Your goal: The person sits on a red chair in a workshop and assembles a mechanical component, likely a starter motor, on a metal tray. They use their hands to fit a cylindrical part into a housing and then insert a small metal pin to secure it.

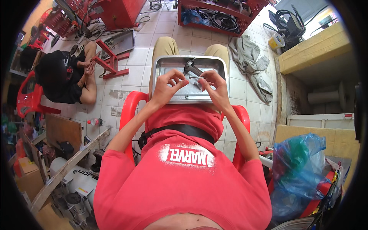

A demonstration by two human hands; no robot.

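A rectangular metal tray (168, 100) rests on my lap. Over it, my right hand (216, 89) pinches a small silver bolt (194, 77) by its right end, thumb against fingers. My left hand (169, 87) is just left of the bolt, fingers curled with thumb and index apart; nothing shows between them. A dark metal part with a round end and a shaft (194, 69) lies in the tray behind my fingertips. Below the bolt is another small dark metal piece (197, 85), partly covered by my right hand. A small round fitting (186, 96) sits by the tray's near wall.
Red chair arms (130, 111) flank me. At the left, a person in black (65, 76) sits near a red metal stand (111, 61). Grey cloth (249, 63) lies on the tiled floor at right. A blue plastic bag (297, 168) is near my right elbow; a red tool cart (218, 28) stands ahead.
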